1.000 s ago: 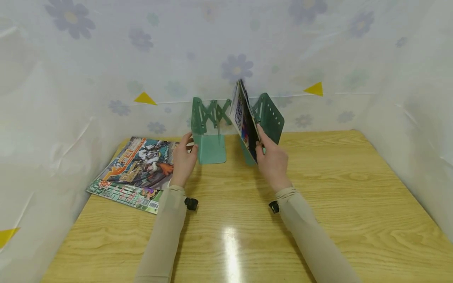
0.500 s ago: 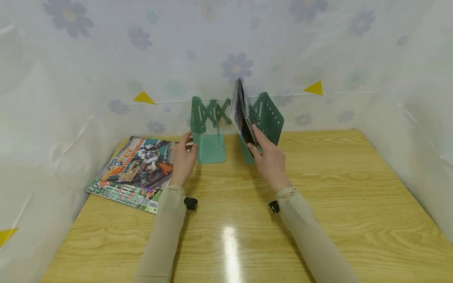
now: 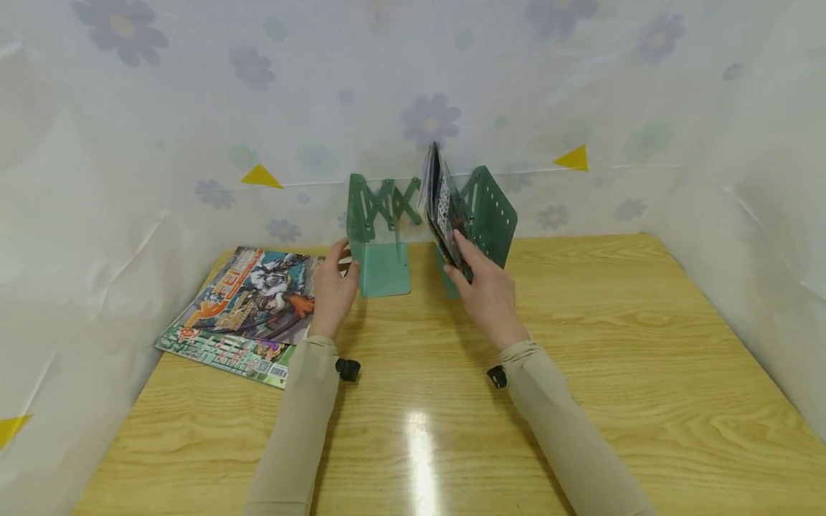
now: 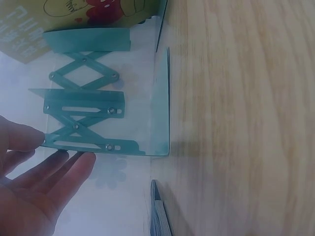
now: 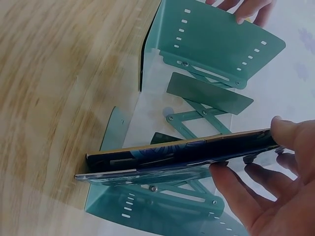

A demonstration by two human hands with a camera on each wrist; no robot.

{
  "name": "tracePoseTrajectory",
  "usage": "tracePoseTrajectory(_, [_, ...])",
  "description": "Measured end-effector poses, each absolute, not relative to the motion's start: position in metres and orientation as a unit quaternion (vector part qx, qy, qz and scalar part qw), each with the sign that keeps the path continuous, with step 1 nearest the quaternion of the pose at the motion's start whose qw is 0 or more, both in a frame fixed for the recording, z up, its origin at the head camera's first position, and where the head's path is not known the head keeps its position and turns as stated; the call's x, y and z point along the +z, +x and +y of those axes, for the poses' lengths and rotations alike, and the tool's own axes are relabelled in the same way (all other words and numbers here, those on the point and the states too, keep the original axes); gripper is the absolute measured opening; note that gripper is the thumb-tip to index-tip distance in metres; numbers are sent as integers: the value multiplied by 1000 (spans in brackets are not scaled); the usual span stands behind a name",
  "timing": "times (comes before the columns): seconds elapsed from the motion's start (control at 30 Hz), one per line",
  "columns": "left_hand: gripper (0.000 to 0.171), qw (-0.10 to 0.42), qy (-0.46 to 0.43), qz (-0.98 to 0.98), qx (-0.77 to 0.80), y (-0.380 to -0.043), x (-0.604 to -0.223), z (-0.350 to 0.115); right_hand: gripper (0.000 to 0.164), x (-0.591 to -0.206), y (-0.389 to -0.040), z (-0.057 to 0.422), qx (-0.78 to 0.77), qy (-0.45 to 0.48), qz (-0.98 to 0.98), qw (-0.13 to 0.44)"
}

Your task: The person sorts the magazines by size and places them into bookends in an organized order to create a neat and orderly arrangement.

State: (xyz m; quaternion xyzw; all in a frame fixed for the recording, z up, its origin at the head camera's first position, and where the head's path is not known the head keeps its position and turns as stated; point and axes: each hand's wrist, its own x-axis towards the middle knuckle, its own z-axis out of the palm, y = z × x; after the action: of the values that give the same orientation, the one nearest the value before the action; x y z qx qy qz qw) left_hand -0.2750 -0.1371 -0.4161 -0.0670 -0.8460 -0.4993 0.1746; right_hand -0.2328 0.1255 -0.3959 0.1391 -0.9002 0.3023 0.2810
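Observation:
A green expandable bookend with crossed folding bars stands at the back of the table. My left hand pinches the edge of its left end plate, thumb inside and fingers outside in the left wrist view. At the bookend's right part, my right hand grips upright magazines between thumb and fingers. They lean slightly beside the right end plate. In the right wrist view the magazines show a gap between their lower edges, and the thumb lies over one side.
Flat on the table to the left lie overlapping magazines, partly behind my left hand. A floral sheet hangs as a wall behind the table and along its sides. Yellow triangle markers are on the sheet.
My right hand has shifted a little left and the held magazines have turned more upright, now showing their right cover. The left hand stays on the bookend.

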Motion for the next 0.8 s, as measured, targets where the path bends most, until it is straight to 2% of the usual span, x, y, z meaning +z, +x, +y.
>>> tracePoseTrajectory(0.27, [48,176,-61,-845,-501,-276,-417,-136,59,-396,-233,125,312,139,-897,280])
tracePoseTrajectory(0.5, [47,171,-55,-846,-502,-274,-417,-136,61,-394,-230,126,314,135,-904,258])
tracePoseTrajectory(0.8, [47,175,-62,-845,-501,-276,-416,-137,58,-370,-218,131,319,140,-893,286])
